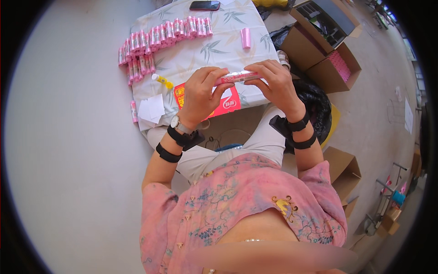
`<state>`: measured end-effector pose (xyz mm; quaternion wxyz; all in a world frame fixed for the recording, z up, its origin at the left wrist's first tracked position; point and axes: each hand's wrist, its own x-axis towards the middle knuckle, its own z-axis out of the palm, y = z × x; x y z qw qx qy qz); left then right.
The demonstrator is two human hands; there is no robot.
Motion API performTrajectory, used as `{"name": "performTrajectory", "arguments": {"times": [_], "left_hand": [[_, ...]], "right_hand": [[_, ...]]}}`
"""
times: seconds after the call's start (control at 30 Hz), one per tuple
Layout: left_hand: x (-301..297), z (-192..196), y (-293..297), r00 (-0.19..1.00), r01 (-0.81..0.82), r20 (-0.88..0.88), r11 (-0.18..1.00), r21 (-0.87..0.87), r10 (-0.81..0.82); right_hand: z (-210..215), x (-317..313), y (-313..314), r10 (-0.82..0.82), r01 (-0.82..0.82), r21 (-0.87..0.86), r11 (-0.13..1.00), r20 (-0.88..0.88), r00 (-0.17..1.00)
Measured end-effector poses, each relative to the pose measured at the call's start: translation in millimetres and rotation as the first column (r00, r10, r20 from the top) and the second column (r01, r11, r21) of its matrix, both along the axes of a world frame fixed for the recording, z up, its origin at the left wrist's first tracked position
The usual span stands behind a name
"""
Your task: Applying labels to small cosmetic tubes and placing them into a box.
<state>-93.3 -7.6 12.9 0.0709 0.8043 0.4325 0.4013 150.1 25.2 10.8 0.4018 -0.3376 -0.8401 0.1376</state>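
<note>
My left hand (199, 95) and my right hand (281, 87) hold a small pink printed tube (238, 77) level between them, over the near edge of the table. The fingers and thumb of each hand close on one end of it. Beneath lies a red and yellow printed sheet of card (232, 104), partly covered by my left hand. To its left are a small white bottle with a yellow tip (162, 81) and a few white paper slips (151, 109). One wrapped pink tube (133, 111) lies at the table's left edge.
Several wrapped pink tubes (159, 36) are lined up at the far left of the cloth-covered table (191, 57). A plain pink cylinder (246, 38) and a phone (205, 5) lie farther back. To the right are cardboard boxes (303, 34), one holding pink pieces (340, 66), and a black bag (315, 98).
</note>
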Motion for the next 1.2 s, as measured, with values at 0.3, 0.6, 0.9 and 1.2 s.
{"name": "performTrajectory", "arguments": {"times": [0.3,0.6,0.9,1.2], "left_hand": [[-11.0,-18.0,13.9,0.990,0.027,0.141,0.973,-0.230,0.006],[-29.9,-77.8,34.4,0.867,0.052,0.433,0.819,-0.572,0.248],[20.0,-136.4,62.0,0.169,0.520,0.759,0.598,-0.611,0.629],[-95.6,-191.5,223.5,0.510,-0.203,0.538,0.702,-0.683,0.671]], "right_hand": [[-35.1,-11.1,9.2,-0.043,0.038,-0.164,0.986,-0.031,0.999],[-67.7,-32.5,24.0,-0.149,0.096,-0.472,0.876,-0.076,0.986],[-143.5,-69.0,46.9,-0.377,0.135,-0.713,0.688,-0.193,0.906],[-174.2,-69.6,69.6,-0.276,0.246,-0.651,0.718,0.058,0.959]]}}
